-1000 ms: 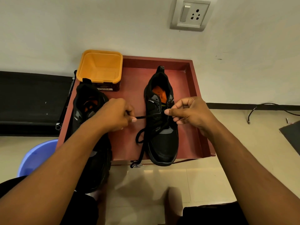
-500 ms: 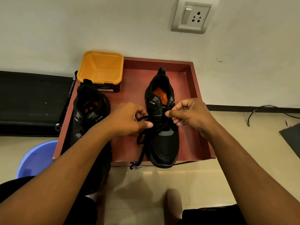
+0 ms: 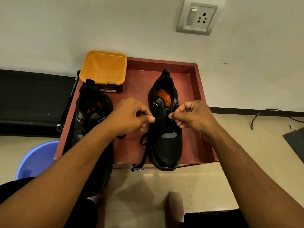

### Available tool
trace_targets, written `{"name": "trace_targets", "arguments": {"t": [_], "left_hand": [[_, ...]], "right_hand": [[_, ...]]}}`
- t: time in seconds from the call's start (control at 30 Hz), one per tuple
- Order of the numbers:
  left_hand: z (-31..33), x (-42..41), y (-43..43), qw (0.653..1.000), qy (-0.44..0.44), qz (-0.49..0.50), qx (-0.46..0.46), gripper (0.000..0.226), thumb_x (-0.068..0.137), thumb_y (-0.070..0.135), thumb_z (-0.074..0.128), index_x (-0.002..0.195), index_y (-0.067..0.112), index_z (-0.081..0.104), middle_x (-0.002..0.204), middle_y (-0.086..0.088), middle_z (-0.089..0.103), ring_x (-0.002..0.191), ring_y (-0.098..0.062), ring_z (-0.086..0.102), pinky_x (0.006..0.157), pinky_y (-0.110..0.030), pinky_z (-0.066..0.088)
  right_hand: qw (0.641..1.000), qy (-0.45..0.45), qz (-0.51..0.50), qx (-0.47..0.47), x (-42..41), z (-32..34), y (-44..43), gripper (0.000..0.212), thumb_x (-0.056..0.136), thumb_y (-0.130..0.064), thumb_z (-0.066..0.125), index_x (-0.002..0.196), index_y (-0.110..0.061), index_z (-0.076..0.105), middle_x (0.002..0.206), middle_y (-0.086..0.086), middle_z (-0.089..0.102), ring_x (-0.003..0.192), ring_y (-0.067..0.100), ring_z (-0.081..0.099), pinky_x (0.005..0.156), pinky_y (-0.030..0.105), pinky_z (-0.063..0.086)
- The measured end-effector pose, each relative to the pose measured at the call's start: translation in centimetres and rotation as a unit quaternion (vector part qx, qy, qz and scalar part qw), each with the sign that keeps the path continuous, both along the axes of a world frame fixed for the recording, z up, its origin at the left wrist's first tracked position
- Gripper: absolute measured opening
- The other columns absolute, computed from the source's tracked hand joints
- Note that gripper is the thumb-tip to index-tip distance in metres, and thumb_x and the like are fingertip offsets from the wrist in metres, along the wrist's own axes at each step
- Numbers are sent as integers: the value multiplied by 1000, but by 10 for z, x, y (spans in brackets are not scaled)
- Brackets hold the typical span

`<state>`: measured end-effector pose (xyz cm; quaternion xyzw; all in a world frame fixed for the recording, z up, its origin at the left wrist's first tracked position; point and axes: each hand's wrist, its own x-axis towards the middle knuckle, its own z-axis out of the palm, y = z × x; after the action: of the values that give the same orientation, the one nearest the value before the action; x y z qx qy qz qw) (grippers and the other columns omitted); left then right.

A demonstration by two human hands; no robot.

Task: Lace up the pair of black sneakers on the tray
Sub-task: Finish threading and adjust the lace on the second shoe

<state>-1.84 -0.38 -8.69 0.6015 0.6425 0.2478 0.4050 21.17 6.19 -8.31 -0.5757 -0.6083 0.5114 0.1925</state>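
On the red-brown tray (image 3: pixel 138 83), right half: right sneaker (image 3: pixel 166 145), toe toward me, heel to the wall, toe cap poking just past the near rim. Orange insole shows in the opening. Both my hands are at its upper eyelets, one per side.

Left hand (image 3: pixel 130 117): fingers curled tight, thumb stretched out with its tip touching the sneaker's left eyelet row. It grips the lace (image 3: pixel 145 153); a short black bit sticks out under the heel of the hand.

Right hand (image 3: pixel 192 116): thumb and forefinger pinched together at the right eyelet row, other fingers curled under. Black on black there, so I can't tell if the pinch has lace, the eyelet flap, or nothing.

Lace slack: a loop lies on the tray just left of the sneaker's midfoot. One strand runs from it over the near rim and ends on the floor tiles.

Left sneaker (image 3: pixel 89 116): left half of the tray, same heading, well apart from the right one, toe hanging off the near rim. My left forearm crosses over it.

Rest: yellow tub (image 3: pixel 103 68) in the tray's far-left corner, just behind the left sneaker's heel. Blue basin (image 3: pixel 34 160) on the floor left of the tray. Wall socket (image 3: pixel 196 17) up on the wall. Black cable (image 3: pixel 269 112) on the floor to the right, by the wall.
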Motion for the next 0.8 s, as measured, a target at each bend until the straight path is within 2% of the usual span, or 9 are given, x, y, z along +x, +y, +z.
{"name": "trace_targets", "arguments": {"t": [0.07, 0.13, 0.23, 0.3, 0.37, 0.53, 0.6, 0.73, 0.8], "left_hand": [[-3, -12, 3, 993, 114, 0, -21, 15, 91, 27, 78, 78, 20, 77, 58, 0, 71, 57, -9, 71, 70, -29, 60], [-6, -21, 2, 983, 169, -24, -68, 18, 92, 30, 77, 75, 22, 76, 58, 3, 71, 57, -5, 70, 72, -29, 59], [-6, -11, -1, 991, 101, -56, -63, 17, 93, 29, 76, 79, 19, 76, 64, 3, 73, 61, -8, 71, 70, -31, 61], [-2, 4, -3, 998, 7, -39, -52, 15, 92, 30, 77, 88, 15, 76, 70, -2, 75, 65, -15, 74, 65, -32, 62], [0, 7, -1, 999, -16, -14, -30, 12, 91, 26, 77, 86, 16, 77, 66, -4, 73, 61, -17, 73, 63, -32, 61], [-8, -29, 5, 980, 186, 2, -63, 19, 89, 34, 79, 73, 25, 76, 57, 5, 71, 55, -7, 70, 74, -37, 63], [-11, -28, 4, 984, 166, -12, -65, 17, 90, 34, 78, 75, 25, 75, 60, 5, 72, 57, -7, 70, 73, -39, 64], [-5, 2, -1, 999, -11, -11, -35, 15, 88, 33, 80, 93, 19, 77, 73, -2, 75, 64, -17, 75, 66, -38, 64], [-5, 1, 2, 1000, 5, 3, -10, 13, 89, 30, 79, 82, 19, 77, 65, -2, 73, 61, -17, 73, 66, -36, 63]], "right_hand": [[1000, 2, -4, -1, 0, -1, 0, 15, 81, -12, 88, 81, -4, 75, 77, 20, 75, 66, 22, 69, 65, 32, 62], [1000, 2, -5, -2, 0, -1, 0, 15, 81, -12, 88, 81, -5, 75, 77, 20, 75, 65, 23, 69, 64, 32, 62], [1000, 5, -7, -7, 0, 1, 0, 15, 81, -11, 88, 82, -3, 75, 79, 24, 74, 65, 23, 68, 62, 29, 61], [1000, 3, -6, -4, 0, 1, 0, 16, 81, -11, 88, 83, -1, 75, 79, 24, 75, 65, 22, 68, 62, 29, 61], [1000, 3, -5, 0, 1, 0, 0, 16, 81, -11, 88, 83, -2, 75, 78, 22, 75, 65, 22, 68, 64, 31, 61], [1000, 11, -11, -5, 2, 0, 0, 20, 81, -10, 87, 88, 4, 75, 77, 20, 75, 65, 22, 68, 63, 30, 61], [1000, 10, -8, -4, 2, 0, 1, 19, 81, -10, 87, 87, 3, 75, 76, 19, 75, 65, 22, 68, 63, 30, 61], [1000, 5, -5, -1, 2, -2, 2, 21, 81, -11, 88, 88, 5, 75, 74, 17, 74, 64, 21, 67, 62, 30, 61], [1000, 9, -10, -2, 2, -2, 2, 23, 80, -10, 88, 89, 6, 75, 75, 20, 74, 65, 22, 67, 62, 30, 60]]}}
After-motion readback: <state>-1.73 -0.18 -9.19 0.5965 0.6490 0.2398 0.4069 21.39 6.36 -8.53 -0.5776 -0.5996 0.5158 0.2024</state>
